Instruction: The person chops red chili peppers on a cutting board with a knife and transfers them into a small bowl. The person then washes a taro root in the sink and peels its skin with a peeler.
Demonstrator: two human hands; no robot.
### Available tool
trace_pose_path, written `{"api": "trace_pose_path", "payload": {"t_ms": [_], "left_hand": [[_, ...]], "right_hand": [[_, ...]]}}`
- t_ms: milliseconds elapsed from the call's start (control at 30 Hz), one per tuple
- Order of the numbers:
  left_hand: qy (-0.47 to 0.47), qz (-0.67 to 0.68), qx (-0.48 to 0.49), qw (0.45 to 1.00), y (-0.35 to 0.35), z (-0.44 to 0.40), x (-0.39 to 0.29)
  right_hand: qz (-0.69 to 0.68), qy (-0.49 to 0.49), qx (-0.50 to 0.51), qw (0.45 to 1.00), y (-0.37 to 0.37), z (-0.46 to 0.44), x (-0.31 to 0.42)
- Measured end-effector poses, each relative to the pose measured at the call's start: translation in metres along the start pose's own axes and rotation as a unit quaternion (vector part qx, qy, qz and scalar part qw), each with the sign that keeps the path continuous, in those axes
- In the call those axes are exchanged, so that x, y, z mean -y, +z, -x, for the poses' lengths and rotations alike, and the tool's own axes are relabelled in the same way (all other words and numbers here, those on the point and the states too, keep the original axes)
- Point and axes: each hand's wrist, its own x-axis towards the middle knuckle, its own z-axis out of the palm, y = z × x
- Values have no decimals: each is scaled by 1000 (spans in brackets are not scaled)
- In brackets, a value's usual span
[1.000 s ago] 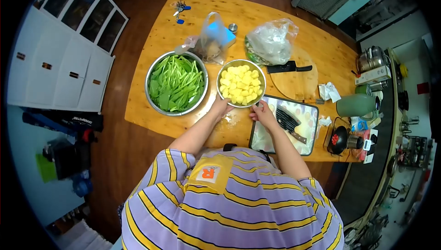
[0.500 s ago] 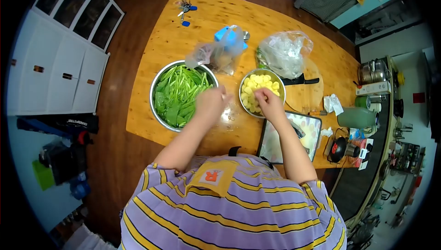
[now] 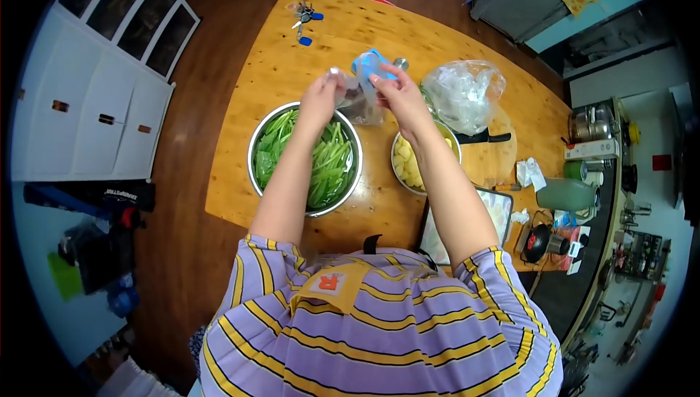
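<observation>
A clear plastic bag (image 3: 359, 107) with dark contents stands behind the bowl of greens. My left hand (image 3: 319, 99) is closed on the bag's left edge, and my right hand (image 3: 397, 92) pinches its upper right part. Under my left forearm is a metal bowl (image 3: 357, 171) of green leafy stems (image 3: 332, 164) in water. A smaller metal bowl of peeled yellow potato pieces (image 3: 405, 164) sits partly behind my right forearm. Something blue (image 3: 368, 61) lies just behind the bag.
Another plastic bag (image 3: 463, 94) lies at the back right, near a black knife (image 3: 500, 137) on a round board (image 3: 492, 160). A tray (image 3: 496, 204) is partly under my right arm. Keys (image 3: 305, 14) lie at the far left; a green bottle (image 3: 565, 195) stands at the right.
Both hands have left the potato bowl's rim and reached forward to take hold of the clear bag. The bowls appear farther right in view.
</observation>
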Motion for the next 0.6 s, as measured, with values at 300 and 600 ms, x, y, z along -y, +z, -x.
{"api": "trace_pose_path", "payload": {"t_ms": [300, 600], "left_hand": [[-35, 205, 87, 974, 50, -11, -79], [62, 214, 118, 968, 65, 66, -153]], "right_hand": [[92, -22, 8, 995, -32, -3, -31], [-98, -119, -75, 985, -69, 99, 66]]}}
